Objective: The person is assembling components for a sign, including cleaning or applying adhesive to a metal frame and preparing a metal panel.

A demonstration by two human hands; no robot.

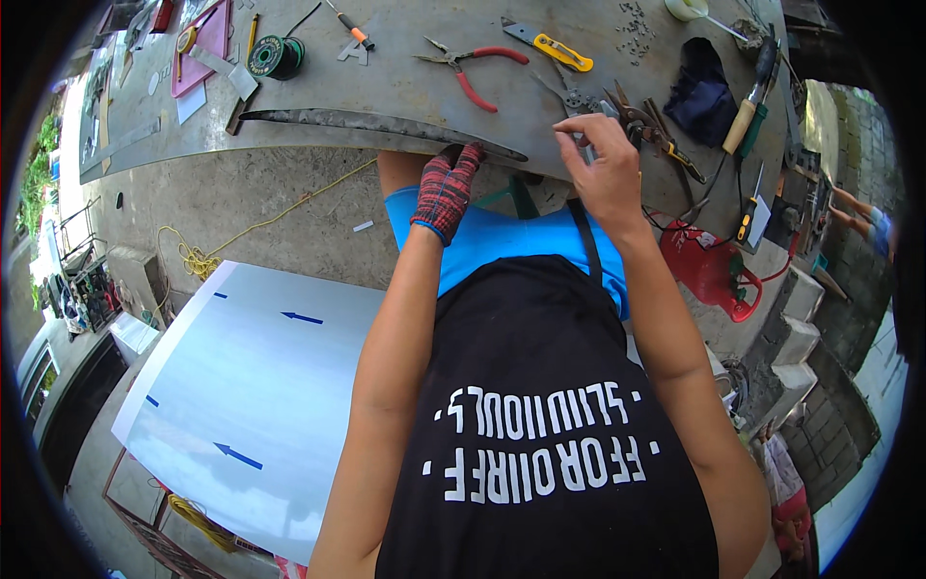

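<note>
My left hand (448, 193), in a red and black knit glove, grips a long, dark, slightly curved metal strip (357, 120) near its right end. The strip lies along the near edge of the grey metal worktable (318, 58). Bare, my right hand (606, 174) is raised over that edge, right of the strip's tip. Its thumb and index fingertips come close together in a pinch; anything between them is too small to make out. Beyond are red-handled pliers (473, 69), a yellow utility knife (552, 46) and, by my right hand, several more pliers (627, 118).
A wire spool (275, 58) and screwdriver (350, 26) lie far left. Small metal pieces (634, 34), dark cloth (694, 82) and a wooden-handled tool (743, 121) lie right. A red tank (704, 265) stands below right; a pale sheet (270, 367) with blue arrows lies left, near a yellow cord (198, 261).
</note>
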